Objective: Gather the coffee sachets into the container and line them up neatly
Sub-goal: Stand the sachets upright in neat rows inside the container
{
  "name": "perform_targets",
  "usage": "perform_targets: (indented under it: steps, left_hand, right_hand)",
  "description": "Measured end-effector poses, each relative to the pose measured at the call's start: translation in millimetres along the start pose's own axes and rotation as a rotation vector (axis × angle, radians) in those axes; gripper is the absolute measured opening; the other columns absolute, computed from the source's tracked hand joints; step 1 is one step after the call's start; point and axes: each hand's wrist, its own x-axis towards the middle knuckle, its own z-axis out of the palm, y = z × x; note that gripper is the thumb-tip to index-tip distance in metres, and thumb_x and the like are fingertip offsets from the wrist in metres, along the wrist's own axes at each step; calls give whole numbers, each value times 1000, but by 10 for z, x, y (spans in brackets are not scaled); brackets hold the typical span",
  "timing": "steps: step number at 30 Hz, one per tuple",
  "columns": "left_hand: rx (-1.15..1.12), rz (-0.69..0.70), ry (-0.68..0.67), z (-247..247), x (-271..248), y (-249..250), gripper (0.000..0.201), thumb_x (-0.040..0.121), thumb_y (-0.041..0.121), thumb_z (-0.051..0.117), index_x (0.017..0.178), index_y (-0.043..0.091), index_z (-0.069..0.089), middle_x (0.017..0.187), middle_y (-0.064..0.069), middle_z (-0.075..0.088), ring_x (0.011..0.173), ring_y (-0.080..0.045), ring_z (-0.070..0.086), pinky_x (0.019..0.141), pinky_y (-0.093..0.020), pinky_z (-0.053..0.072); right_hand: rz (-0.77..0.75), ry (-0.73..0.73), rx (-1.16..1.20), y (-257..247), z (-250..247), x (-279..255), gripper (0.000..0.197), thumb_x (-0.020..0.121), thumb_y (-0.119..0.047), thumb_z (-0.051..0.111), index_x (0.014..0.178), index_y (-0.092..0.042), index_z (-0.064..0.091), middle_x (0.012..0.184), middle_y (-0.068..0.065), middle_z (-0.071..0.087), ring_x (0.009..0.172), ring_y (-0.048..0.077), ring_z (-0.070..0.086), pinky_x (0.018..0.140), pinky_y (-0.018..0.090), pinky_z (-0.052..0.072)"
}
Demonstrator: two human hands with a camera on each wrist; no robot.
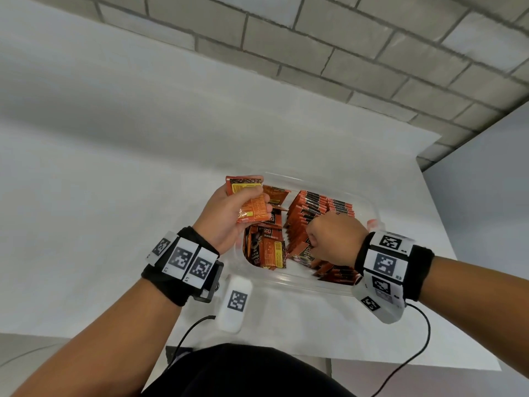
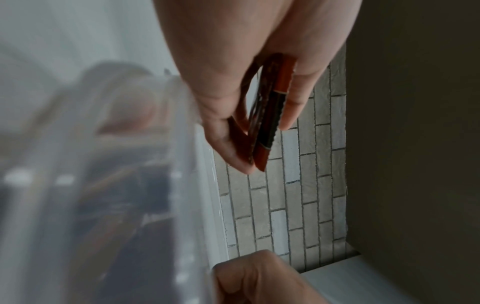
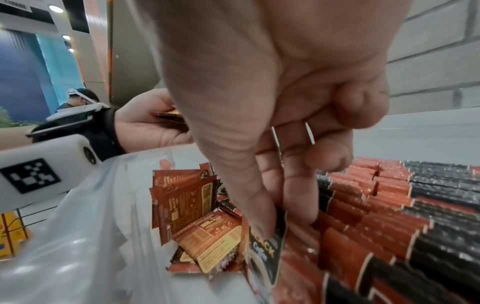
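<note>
A clear plastic container (image 1: 369, 202) sits on the white table and holds orange-and-black coffee sachets. Rows of sachets (image 1: 312, 210) stand upright on its right side; loose sachets (image 1: 266, 247) lie jumbled on its left. My left hand (image 1: 229, 213) hovers over the container's left edge and grips a small stack of sachets (image 1: 249, 202), seen edge-on as the held stack (image 2: 265, 115) in the left wrist view. My right hand (image 1: 329, 239) reaches down into the rows, and its thumb and fingers pinch one upright sachet (image 3: 265, 253) at the row's near end.
The table (image 1: 114, 196) stretches wide to the left and behind the container. A grey block wall (image 1: 315, 47) stands behind it. A white tagged device (image 1: 236, 302) and cables hang by my wrists. Another person (image 3: 78, 100) sits far off.
</note>
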Motion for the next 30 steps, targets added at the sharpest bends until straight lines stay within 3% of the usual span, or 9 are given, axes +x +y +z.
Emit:
perform_targets:
  steps: [5, 14, 20, 25, 30]
  left_hand:
    - [-8, -2, -5, -11, -6, -2, 33, 91, 9, 55, 124, 5, 54, 84, -11, 68, 72, -19, 68, 72, -32, 58]
    - [-5, 1, -8, -19, -8, 0, 32, 92, 8, 55, 124, 4, 54, 83, -10, 68, 72, -19, 68, 73, -32, 58]
    - [-14, 1, -15, -21, -8, 4, 33, 92, 8, 54, 125, 4, 53, 82, -10, 68, 71, -19, 68, 72, -33, 58]
    - [-16, -1, -14, -19, -15, 3, 34, 92, 8, 54, 126, 3, 52, 83, -11, 68, 71, -19, 69, 70, -31, 59]
    - [-24, -3, -6, -23, -11, -1, 35, 92, 8, 54, 127, 3, 52, 83, -11, 68, 72, -19, 68, 73, -33, 58]
  right_hand:
    - [11, -13, -51, -38, -19, 9, 28, 82, -5, 55, 58, -12, 42, 55, 1, 39, 46, 15, 35, 41, 23, 28]
    - [-30, -52, -68, -49, -24, 11, 29, 78, -3, 54, 56, -12, 37, 54, 2, 36, 47, 17, 33, 43, 23, 26]
    - [-65, -85, -50, -58, -11, 12, 19, 80, -10, 56, 63, -13, 49, 61, 3, 47, 52, 16, 41, 44, 22, 30]
    - [-70, -117, -29, -41, 0, 49, 15, 80, -13, 59, 66, -13, 54, 65, 4, 55, 58, 18, 50, 51, 26, 41]
    - [-80, -100, -14, -44, -16, 35, 7, 78, -11, 59, 70, -10, 59, 64, 4, 51, 57, 18, 45, 45, 22, 31]
